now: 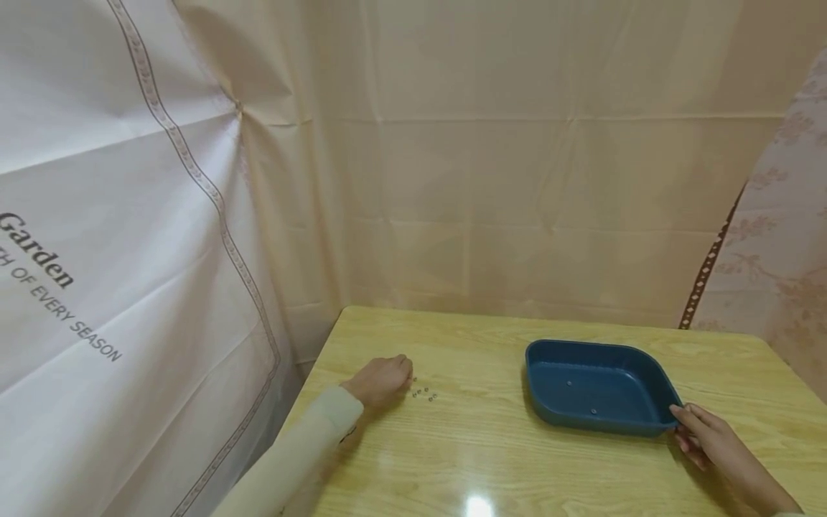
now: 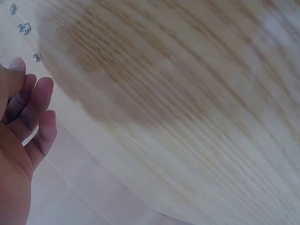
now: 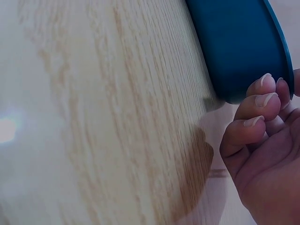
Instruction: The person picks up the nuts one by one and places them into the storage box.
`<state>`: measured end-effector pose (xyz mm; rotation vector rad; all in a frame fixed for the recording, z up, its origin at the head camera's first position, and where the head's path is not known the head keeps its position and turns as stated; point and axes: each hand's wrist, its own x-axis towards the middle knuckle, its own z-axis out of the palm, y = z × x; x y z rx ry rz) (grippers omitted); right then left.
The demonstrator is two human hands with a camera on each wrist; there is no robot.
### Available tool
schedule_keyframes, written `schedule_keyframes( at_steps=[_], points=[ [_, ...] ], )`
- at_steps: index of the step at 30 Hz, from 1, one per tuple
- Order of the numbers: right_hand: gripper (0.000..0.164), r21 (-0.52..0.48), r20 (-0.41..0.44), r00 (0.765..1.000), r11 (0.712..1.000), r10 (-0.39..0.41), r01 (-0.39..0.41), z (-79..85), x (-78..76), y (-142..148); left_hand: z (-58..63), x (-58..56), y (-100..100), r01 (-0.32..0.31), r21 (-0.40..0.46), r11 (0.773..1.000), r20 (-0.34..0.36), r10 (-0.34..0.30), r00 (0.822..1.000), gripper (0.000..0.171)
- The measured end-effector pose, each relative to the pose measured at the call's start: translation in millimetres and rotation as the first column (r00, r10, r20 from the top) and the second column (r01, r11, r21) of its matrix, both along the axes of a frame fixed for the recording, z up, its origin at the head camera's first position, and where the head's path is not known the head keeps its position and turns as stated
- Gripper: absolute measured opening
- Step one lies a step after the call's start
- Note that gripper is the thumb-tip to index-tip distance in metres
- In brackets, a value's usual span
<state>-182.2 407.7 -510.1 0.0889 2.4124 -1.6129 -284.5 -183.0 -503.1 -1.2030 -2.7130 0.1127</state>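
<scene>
Metal nuts lie just right of left hand, fingers bent, hold unclear; right hand, farther off, pinches blue tray at its corner.

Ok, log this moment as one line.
left hand: beside loose metal pieces on table | right hand: grips blue tray by rim | blue tray: two small pieces inside

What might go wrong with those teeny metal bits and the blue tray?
The loose metal bits lie right by the left hand, so a bump might scatter them. They look very small, so one could slip from the fingers. The right hand grips the blue tray at just one corner, so a tug might tip it and send the two bits inside sliding.
</scene>
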Motion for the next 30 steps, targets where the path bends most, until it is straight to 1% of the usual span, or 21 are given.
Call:
schedule_keyframes(
  at_steps=[3, 7, 9, 13, 16, 20, 26, 30],
  points=[
    [0.051, 0.005, 0.011, 1.0, 1.0, 0.0, 0.0, -0.6, -0.1, 0, 1.5, -0.4, 1, 0.016, -0.029, 0.999, -0.032, -0.017, 0.999, 0.008],
    [0.051, 0.004, 0.014, 1.0, 1.0, 0.0, 0.0, -1.7, -0.5, 0, 4.2, -0.1, 4, 0.039, -0.059, 0.997, -0.101, -0.045, 0.994, 0.01],
    [0.051, 0.004, 0.011, 1.0, 1.0, 0.003, -0.003, -1.9, -0.7, 0, 5.9, 0.3, 6, 0.048, -0.055, 0.997, -0.112, -0.054, 0.992, 0.009],
    [0.051, 0.005, 0.003, 1.0, 1.0, 0.009, -0.009, -1.8, -1.0, 1, 7.7, 0.0, 9, 0.05, -0.054, 0.997, -0.085, -0.054, 0.995, 0.01],
    [0.051, 0.006, 0.0, 1.0, 1.0, 0.01, -0.01, -1.1, -0.9, 1, 9.3, -0.4, 11, 0.041, -0.034, 0.999, -0.027, -0.042, 0.999, 0.014],
    [0.051, 0.007, -0.005, 1.0, 1.0, 0.008, -0.008, -0.3, -0.6, 0, 10.1, -2.4, 14, 0.04, 0.009, 0.999, 0.028, -0.04, 0.999, 0.013],
    [0.051, 0.015, -0.002, 1.0, 1.0, 0.002, -0.002, -1.0, -0.8, 1, 9.8, -4.9, 19, 0.086, 0.035, 0.996, -0.011, -0.086, 0.996, 0.006],
    [0.052, 0.016, 0.016, 1.0, 1.0, 0.003, -0.003, -2.1, -1.5, 1, 10.5, -4.9, 22, 0.102, 0.066, 0.993, -0.005, -0.102, 0.995, 0.006]
  ],
)
